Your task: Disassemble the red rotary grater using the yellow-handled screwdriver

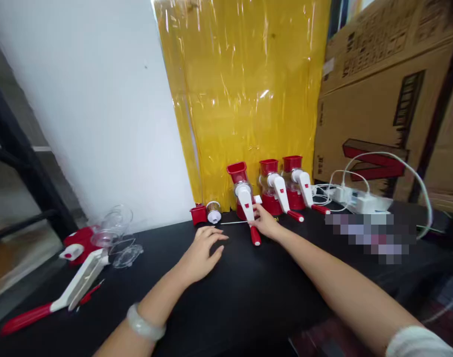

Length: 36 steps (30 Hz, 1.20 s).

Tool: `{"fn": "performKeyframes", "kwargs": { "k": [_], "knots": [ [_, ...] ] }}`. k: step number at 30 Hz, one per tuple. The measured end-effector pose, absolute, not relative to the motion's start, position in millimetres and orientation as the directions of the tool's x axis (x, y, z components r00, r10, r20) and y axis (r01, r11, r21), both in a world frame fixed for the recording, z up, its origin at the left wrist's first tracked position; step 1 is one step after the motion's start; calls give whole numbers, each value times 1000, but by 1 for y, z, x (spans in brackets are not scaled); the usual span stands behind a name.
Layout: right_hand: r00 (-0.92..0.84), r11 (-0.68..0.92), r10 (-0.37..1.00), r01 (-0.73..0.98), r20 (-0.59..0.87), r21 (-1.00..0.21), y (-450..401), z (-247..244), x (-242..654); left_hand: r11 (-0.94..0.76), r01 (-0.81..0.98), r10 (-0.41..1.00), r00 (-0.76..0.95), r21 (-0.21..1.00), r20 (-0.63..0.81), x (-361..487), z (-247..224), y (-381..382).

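Note:
Three red and white rotary graters stand at the back of the black table. My right hand (pixel 264 222) has its fingers on the white crank of the nearest grater (pixel 244 196), just above its red handle. The middle grater (pixel 271 186) and the right-hand grater (pixel 295 181) stand beside it. My left hand (pixel 202 254) hovers over or rests on the table, fingers spread, holding nothing. Beyond it lie a metal grating drum (pixel 213 212) with a white hub and a small red hopper (pixel 198 214).
On the left lie a red base (pixel 83 243), clear plastic parts (pixel 116 225) and a white crank with a red handle (pixel 29 318). White cables and a power strip (pixel 365 202) sit at the right, before a large cardboard box (pixel 378 109). A yellow plastic curtain (pixel 252 89) hangs behind.

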State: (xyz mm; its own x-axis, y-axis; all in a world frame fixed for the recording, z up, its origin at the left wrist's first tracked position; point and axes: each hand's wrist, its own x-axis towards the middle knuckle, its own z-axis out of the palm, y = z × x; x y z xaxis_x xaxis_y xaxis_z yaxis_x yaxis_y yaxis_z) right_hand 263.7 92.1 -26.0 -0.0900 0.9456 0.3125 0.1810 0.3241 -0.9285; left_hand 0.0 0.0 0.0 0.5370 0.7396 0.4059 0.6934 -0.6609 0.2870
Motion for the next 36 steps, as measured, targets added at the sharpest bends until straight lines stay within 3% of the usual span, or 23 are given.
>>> {"fn": "performKeyframes", "kwargs": {
  "k": [36],
  "knots": [
    [-47,303,953,89,300,-949,95,-27,273,-665,697,733,541,269,411,1,3,0]
  ]
}}
